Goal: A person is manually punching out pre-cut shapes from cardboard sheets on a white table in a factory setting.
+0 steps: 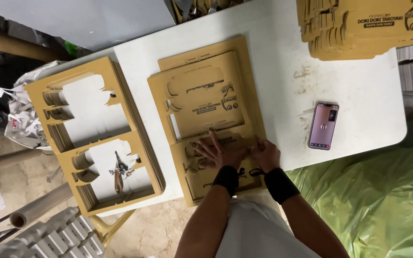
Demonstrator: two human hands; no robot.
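Brown die-cut cardboard sheets [206, 105] lie stacked on the white worktop [359, 95]. Head view: left hand [221, 153] presses flat, fingers spread, on the lower panel; right hand [266, 154] curls at its right edge, both grips released.

Left hand [218, 152]: bare, no glove or ring visible.
Right hand [265, 154]: bare as well.
Wrists: a wide black band on each, snug, at 12 o'clock of the forearms.
Forearms: uncovered, no sleeves.
Torso: white garment at 6 o'clock.
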